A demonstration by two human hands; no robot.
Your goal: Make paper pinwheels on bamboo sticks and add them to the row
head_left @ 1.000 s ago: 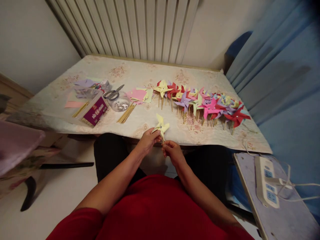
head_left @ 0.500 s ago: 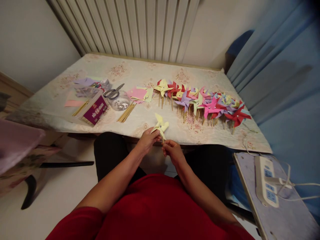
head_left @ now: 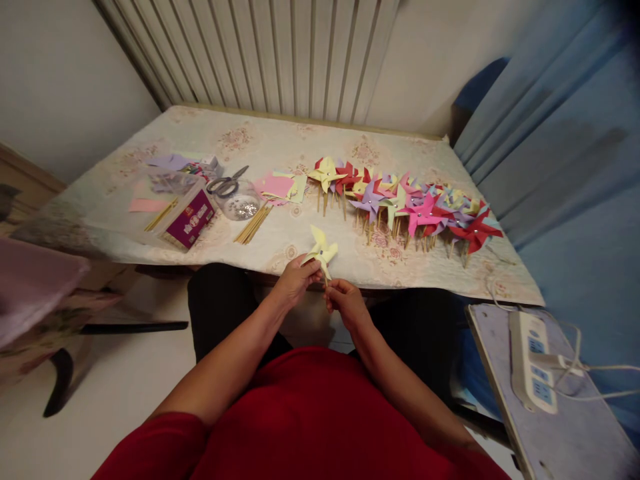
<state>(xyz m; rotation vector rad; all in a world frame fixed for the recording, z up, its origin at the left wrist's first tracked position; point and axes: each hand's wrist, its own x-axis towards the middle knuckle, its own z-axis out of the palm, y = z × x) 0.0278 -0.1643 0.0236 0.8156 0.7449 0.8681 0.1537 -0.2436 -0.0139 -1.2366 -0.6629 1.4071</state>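
A pale yellow paper pinwheel (head_left: 326, 251) is held over the table's front edge. My left hand (head_left: 296, 280) is closed on its lower left side, with the thumb near the centre. Just below the blades, my right hand (head_left: 345, 299) pinches the pinwheel's thin stick, of which only a short piece shows. Beyond my hands, to the right, stand many finished pinwheels (head_left: 423, 212) in red, pink, purple and yellow. Thin wooden sticks (head_left: 253, 225) lie in a bundle to the left.
Scissors (head_left: 227, 183) rest across a clear tub (head_left: 243, 205) of small shiny pieces. Paper sheets (head_left: 277, 187) lie beside it. A plastic box (head_left: 187, 223) with a purple label stands at left. A power strip (head_left: 534, 363) sits on a side stand at right.
Almost nothing differs. Both hands keep their hold on the yellow pinwheel in the same place; the view has shifted very slightly.
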